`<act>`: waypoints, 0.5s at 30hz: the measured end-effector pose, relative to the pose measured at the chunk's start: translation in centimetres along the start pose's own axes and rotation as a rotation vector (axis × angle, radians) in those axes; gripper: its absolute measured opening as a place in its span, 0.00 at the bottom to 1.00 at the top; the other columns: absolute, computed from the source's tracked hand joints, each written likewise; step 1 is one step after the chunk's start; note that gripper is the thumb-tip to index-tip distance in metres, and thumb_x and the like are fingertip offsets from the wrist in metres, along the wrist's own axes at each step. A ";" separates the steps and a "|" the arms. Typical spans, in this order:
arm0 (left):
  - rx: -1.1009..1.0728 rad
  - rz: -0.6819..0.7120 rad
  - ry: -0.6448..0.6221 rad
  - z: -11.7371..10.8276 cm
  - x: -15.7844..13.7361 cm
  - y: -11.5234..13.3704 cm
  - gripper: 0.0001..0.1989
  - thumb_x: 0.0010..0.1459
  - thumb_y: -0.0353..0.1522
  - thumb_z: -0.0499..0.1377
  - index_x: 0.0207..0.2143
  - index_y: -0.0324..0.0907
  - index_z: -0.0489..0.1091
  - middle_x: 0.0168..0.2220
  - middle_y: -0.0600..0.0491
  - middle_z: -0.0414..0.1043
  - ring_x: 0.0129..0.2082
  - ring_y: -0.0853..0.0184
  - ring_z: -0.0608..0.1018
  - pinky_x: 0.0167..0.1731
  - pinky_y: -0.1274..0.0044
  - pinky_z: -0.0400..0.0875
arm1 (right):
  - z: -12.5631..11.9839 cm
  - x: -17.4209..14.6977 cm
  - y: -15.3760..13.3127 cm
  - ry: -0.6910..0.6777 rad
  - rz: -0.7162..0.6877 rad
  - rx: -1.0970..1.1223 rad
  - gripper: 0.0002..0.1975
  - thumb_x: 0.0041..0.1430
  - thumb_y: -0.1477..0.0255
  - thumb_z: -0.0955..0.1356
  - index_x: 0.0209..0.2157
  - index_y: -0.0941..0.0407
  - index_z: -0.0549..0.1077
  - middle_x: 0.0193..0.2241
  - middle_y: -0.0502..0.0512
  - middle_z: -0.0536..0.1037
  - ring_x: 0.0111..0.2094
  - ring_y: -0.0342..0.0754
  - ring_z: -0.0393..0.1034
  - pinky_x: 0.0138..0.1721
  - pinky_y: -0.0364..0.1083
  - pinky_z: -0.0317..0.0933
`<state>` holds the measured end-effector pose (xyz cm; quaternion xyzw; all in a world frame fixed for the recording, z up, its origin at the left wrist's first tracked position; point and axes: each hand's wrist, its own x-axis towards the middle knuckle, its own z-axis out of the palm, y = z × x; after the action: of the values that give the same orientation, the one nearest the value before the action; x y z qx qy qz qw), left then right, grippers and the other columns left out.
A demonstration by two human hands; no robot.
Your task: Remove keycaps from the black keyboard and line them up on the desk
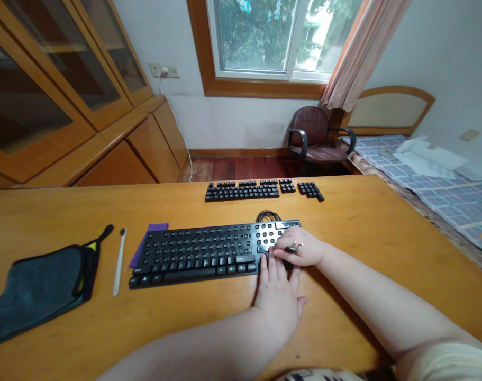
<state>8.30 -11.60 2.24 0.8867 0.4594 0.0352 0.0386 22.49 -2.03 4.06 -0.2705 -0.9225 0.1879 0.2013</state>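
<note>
A black keyboard (pixel 201 251) lies on the wooden table, with keycaps on its bottom rows and bare switch stems over most of the upper rows and number pad. My left hand (pixel 278 299) rests at its lower right corner, fingers stretched out flat onto the edge by the arrow-key area. Over the number pad, my right hand (pixel 304 246), wearing a ring, has its fingers bent and drawn together, touching the keyboard's right side. What its fingertips hold, if anything, is hidden. Loose black keycaps (pixel 243 193) stand in keyboard order beyond the keyboard.
Left of the keyboard lie a white toothbrush (pixel 119 264) and a grey cloth (pixel 46 283) with black edging. A purple cloth (pixel 157 227) sticks out under the keyboard's left end. A coiled cable (pixel 267 216) sits behind it. An office chair (pixel 312 132) stands past the table.
</note>
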 end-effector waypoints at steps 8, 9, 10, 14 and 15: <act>0.003 0.006 0.001 -0.1 0.1 -0.1 0.36 0.55 0.50 0.52 0.62 0.44 0.51 0.60 0.41 0.58 0.62 0.47 0.53 0.59 0.56 0.39 | 1.2 -0.6 0.9 0.114 0.148 0.176 0.18 0.63 0.66 0.58 0.21 0.58 0.66 0.17 0.46 0.63 0.20 0.39 0.55 0.25 0.40 0.54; 0.003 0.008 0.002 -0.1 0.1 -0.1 0.37 0.55 0.50 0.52 0.62 0.44 0.51 0.60 0.41 0.58 0.62 0.47 0.52 0.59 0.56 0.39 | 1.3 -0.7 1.0 0.127 0.155 0.204 0.19 0.63 0.66 0.58 0.21 0.58 0.66 0.17 0.46 0.62 0.20 0.39 0.54 0.25 0.40 0.54; 0.004 0.009 0.002 -0.1 0.1 -0.1 0.37 0.54 0.50 0.53 0.62 0.44 0.51 0.60 0.41 0.57 0.62 0.47 0.52 0.59 0.56 0.39 | 1.3 -0.7 1.1 0.141 0.162 0.228 0.19 0.63 0.65 0.59 0.21 0.58 0.65 0.16 0.46 0.62 0.20 0.39 0.54 0.25 0.40 0.54; 0.012 0.007 0.010 0.1 0.2 -0.1 0.38 0.53 0.51 0.53 0.62 0.44 0.50 0.61 0.41 0.55 0.63 0.46 0.50 0.59 0.56 0.39 | 1.3 -0.6 1.0 0.176 0.176 0.281 0.19 0.62 0.65 0.60 0.20 0.58 0.64 0.16 0.46 0.61 0.20 0.39 0.54 0.25 0.41 0.53; 0.012 0.008 0.016 0.2 0.2 -0.1 0.38 0.53 0.51 0.53 0.62 0.44 0.50 0.61 0.41 0.55 0.63 0.45 0.50 0.59 0.56 0.39 | 1.2 -0.5 1.0 0.180 0.178 0.285 0.19 0.62 0.66 0.60 0.19 0.58 0.64 0.16 0.45 0.60 0.19 0.39 0.54 0.25 0.41 0.53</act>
<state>8.36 -11.38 2.02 0.8883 0.4565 0.0395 0.0296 22.74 -1.88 2.43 -0.3352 -0.8373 0.3089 0.3019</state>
